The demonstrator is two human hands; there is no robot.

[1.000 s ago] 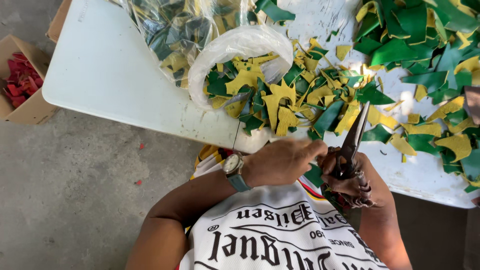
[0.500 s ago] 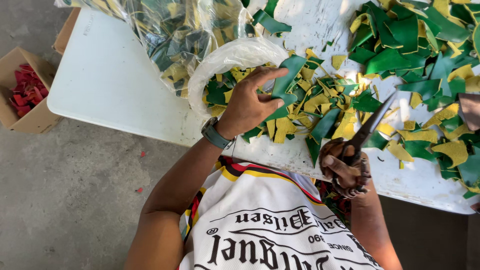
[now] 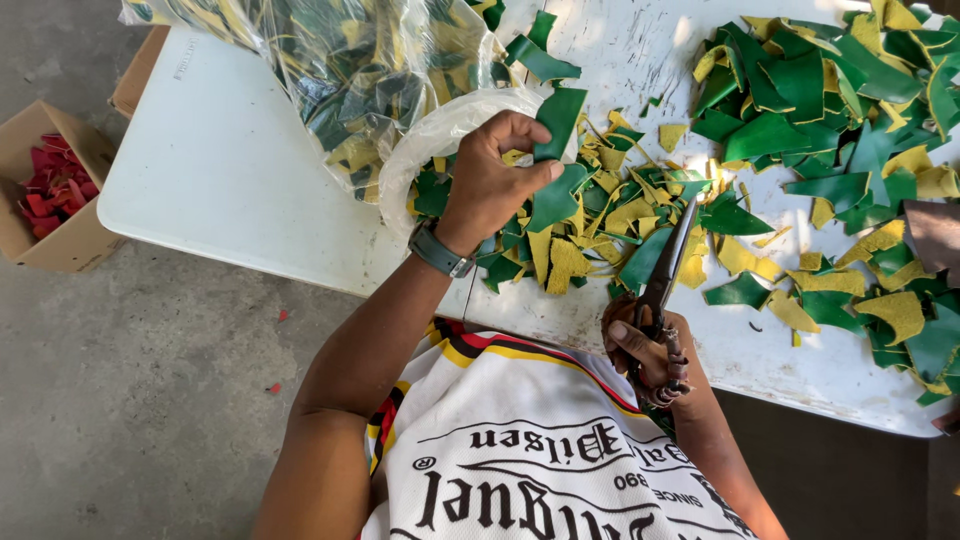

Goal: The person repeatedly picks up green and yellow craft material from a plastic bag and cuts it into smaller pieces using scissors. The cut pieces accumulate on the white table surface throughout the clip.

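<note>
My left hand (image 3: 493,178), with a watch on the wrist, pinches a green leather scrap (image 3: 558,120) and lifts it above a heap of green and yellow scraps (image 3: 590,225) on the white table (image 3: 230,170). My right hand (image 3: 648,350) sits at the table's near edge, gripping scissors (image 3: 667,262) whose closed blades point away over the heap.
A clear plastic bag (image 3: 350,70) full of green and yellow scraps lies at the back left, its open mouth by my left hand. More scraps (image 3: 840,120) cover the table's right side. A cardboard box of red pieces (image 3: 50,190) stands on the concrete floor at left.
My left hand went from my lap by the scissors out to the heap, then picked up a green scrap and raised it. The right hand with the scissors stayed put.
</note>
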